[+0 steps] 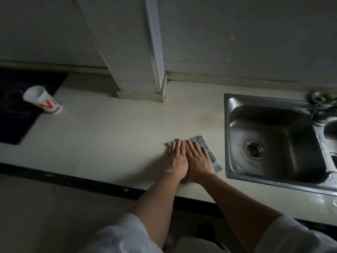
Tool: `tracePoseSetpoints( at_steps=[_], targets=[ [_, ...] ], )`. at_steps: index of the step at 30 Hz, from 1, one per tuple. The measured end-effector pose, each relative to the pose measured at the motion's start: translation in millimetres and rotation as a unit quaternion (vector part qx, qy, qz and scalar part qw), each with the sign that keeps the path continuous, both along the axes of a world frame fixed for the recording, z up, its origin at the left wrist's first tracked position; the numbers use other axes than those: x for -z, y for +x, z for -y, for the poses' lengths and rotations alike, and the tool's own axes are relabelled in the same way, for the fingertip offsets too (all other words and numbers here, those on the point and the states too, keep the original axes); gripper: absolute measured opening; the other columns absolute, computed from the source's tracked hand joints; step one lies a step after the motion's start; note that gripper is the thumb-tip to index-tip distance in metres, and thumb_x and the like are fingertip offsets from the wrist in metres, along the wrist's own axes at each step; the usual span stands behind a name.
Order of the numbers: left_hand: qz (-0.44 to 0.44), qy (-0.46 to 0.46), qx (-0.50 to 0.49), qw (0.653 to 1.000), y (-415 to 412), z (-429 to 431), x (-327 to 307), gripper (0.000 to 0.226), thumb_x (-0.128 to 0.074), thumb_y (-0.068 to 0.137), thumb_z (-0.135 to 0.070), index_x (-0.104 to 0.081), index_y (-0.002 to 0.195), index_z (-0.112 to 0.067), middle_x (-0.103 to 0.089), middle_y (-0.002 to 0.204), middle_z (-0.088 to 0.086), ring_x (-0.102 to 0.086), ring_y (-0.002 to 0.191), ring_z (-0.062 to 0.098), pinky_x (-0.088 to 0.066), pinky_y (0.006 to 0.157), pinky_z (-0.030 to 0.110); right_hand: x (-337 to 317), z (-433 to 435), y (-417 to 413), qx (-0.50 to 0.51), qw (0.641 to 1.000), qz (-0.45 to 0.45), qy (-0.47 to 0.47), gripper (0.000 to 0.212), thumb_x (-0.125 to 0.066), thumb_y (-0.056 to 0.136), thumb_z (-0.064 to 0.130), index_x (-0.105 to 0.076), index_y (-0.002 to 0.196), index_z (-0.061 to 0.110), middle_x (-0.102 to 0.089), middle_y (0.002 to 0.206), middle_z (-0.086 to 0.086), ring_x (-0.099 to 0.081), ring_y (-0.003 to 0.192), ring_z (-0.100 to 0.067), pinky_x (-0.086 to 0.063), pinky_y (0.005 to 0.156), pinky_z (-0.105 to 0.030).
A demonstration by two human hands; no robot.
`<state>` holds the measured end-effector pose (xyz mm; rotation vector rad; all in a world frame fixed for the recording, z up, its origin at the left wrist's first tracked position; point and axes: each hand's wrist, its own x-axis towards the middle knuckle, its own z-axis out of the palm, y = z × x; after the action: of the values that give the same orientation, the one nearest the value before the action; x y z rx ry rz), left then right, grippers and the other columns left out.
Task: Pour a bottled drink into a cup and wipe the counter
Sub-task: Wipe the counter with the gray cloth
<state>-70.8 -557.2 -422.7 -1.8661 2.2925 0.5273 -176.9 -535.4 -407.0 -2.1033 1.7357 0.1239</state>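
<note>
A grey cloth (pixel 205 143) lies on the pale counter (pixel 109 136), just left of the sink. My left hand (pixel 177 159) and my right hand (pixel 197 160) rest side by side on top of it, palms down and fingers stretched flat, pressing it to the counter. Most of the cloth is hidden under them; its far corner and right edge stick out. A white paper cup (pixel 42 99) with red and yellow print stands far to the left, at the edge of the black cooktop. No bottle is in view.
A steel sink (pixel 227 136) with a drain and a faucet (pixel 321 105) fills the right side. A black cooktop (pixel 14 117) is set into the counter at the left. A white pillar (pixel 138 52) rises from the back of the counter.
</note>
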Motion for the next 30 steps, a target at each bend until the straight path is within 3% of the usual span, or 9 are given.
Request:
tracePoseSetpoints(
  at_steps=[4, 8, 13, 18, 21, 23, 24, 27, 30],
  targets=[
    [-0.062, 0.009, 0.020, 0.998, 51, 18, -19, 0.064, -0.028, 0.105, -0.029, 0.004, 0.157, -0.009, 0.012, 0.165, 0.009, 0.013, 0.152, 0.027, 0.017, 0.116, 0.033, -5, 12, 25, -0.006, 0.999, 0.032, 0.006, 0.072, -0.037, 0.100, 0.046, 0.007, 0.155, 0.031, 0.016, 0.158, 0.013, 0.016, 0.149, -0.014, -0.005, 0.124, -0.041],
    [-0.072, 0.006, 0.082, 0.994, 78, 49, -16, 0.066, -0.030, 0.105, -0.036, 0.001, 0.158, -0.012, 0.008, 0.165, 0.008, 0.009, 0.152, 0.027, 0.014, 0.118, 0.034, -9, 27, 30, 0.006, 0.999, 0.036, 0.024, 0.066, -0.033, 0.102, 0.048, 0.000, 0.156, 0.027, 0.014, 0.156, 0.014, 0.014, 0.148, -0.010, -0.001, 0.124, -0.035],
    [-0.057, -0.017, 0.144, 0.988, 82, 87, -15, 0.068, -0.034, 0.103, -0.036, 0.000, 0.158, -0.012, 0.006, 0.165, 0.008, 0.005, 0.153, 0.026, 0.008, 0.121, 0.035, -4, 50, 43, 0.070, 0.997, 0.026, 0.028, 0.072, -0.037, 0.102, 0.046, 0.005, 0.156, 0.022, 0.016, 0.159, 0.008, 0.016, 0.146, -0.010, 0.004, 0.123, -0.031],
    [-0.067, -0.027, 0.172, 0.982, 71, 135, -8, 0.067, -0.028, 0.102, -0.041, -0.004, 0.157, -0.011, 0.009, 0.163, 0.004, 0.002, 0.153, 0.027, 0.018, 0.112, 0.031, -6, 94, 34, 0.093, 0.995, 0.027, 0.036, 0.072, -0.033, 0.102, 0.046, 0.006, 0.156, 0.016, 0.012, 0.163, 0.001, 0.014, 0.150, -0.017, 0.003, 0.123, -0.034],
    [-0.034, -0.043, 0.180, 0.982, 57, 163, -7, 0.079, -0.067, 0.089, -0.033, -0.030, 0.152, -0.002, -0.016, 0.161, 0.011, -0.023, 0.148, 0.036, 0.013, 0.120, 0.034, -2, 122, 22, 0.092, 0.994, 0.020, 0.050, 0.078, -0.033, 0.100, 0.054, 0.009, 0.155, 0.019, 0.017, 0.162, 0.003, 0.018, 0.148, -0.017, 0.004, 0.123, -0.037],
    [0.002, -0.023, 0.159, 0.987, 46, 177, -8, 0.088, -0.092, 0.061, -0.028, -0.055, 0.136, 0.001, -0.045, 0.148, 0.016, -0.050, 0.132, 0.035, -0.013, 0.122, 0.035, 3, 140, 14, 0.092, 0.995, 0.019, 0.046, 0.079, -0.031, 0.099, 0.058, 0.010, 0.155, 0.020, 0.020, 0.160, 0.006, 0.020, 0.148, -0.016, 0.006, 0.123, -0.036],
    [-0.006, -0.020, 0.151, 0.988, 42, 182, -7, 0.086, -0.091, 0.063, -0.024, -0.055, 0.137, 0.000, -0.043, 0.150, 0.015, -0.050, 0.133, 0.033, -0.021, 0.119, 0.036, 5, 150, 10, 0.093, 0.995, 0.021, 0.038, 0.079, -0.031, 0.099, 0.058, 0.010, 0.155, 0.020, 0.021, 0.159, 0.007, 0.019, 0.148, -0.016, 0.006, 0.123, -0.035],
    [-0.038, -0.001, 0.116, 0.993, 31, 199, -6, 0.070, -0.050, 0.101, -0.019, -0.011, 0.157, -0.008, 0.005, 0.165, 0.007, -0.004, 0.153, 0.025, -0.009, 0.121, 0.036, 8, 178, -5, 0.093, 0.995, 0.028, 0.025, 0.077, -0.030, 0.100, 0.056, 0.010, 0.155, 0.020, 0.020, 0.159, 0.006, 0.019, 0.148, -0.016, 0.005, 0.123, -0.037],
    [-0.002, 0.005, 0.090, 0.996, 17, 217, -5, 0.067, -0.032, 0.106, -0.014, 0.013, 0.156, -0.011, 0.026, 0.161, 0.006, 0.025, 0.146, 0.020, 0.003, 0.119, 0.039, 11, 205, -16, 0.076, 0.996, 0.032, 0.025, 0.077, -0.032, 0.100, 0.055, 0.010, 0.155, 0.019, 0.018, 0.161, 0.003, 0.021, 0.146, -0.016, 0.003, 0.123, -0.040]
  ],
)
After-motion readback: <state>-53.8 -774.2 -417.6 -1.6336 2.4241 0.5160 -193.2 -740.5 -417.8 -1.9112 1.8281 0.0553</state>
